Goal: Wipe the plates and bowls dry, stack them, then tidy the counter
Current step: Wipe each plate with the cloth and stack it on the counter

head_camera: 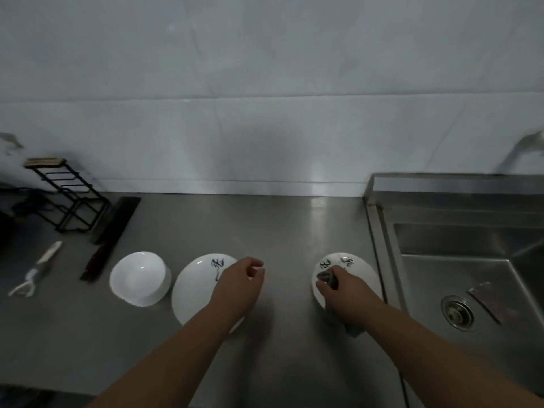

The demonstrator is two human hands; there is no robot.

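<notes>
A white bowl [138, 278] stands on the steel counter [279, 231] at the left. Beside it lies a white plate [194, 287] with dark brush marks. My left hand [238, 285] is over that plate's right edge with the fingers curled at the rim. A second marked white plate [362, 267] lies near the sink. My right hand [341, 291] presses a dark grey cloth [326, 277] onto it, fingers curled round the cloth; part of the cloth sticks out under my wrist.
A steel sink [471, 278] with a drain [457, 313] fills the right side. At the left are a black wire rack [70, 198], a dark brush-like strip [110, 237] and a white peeler [35, 270]. A tiled wall runs behind.
</notes>
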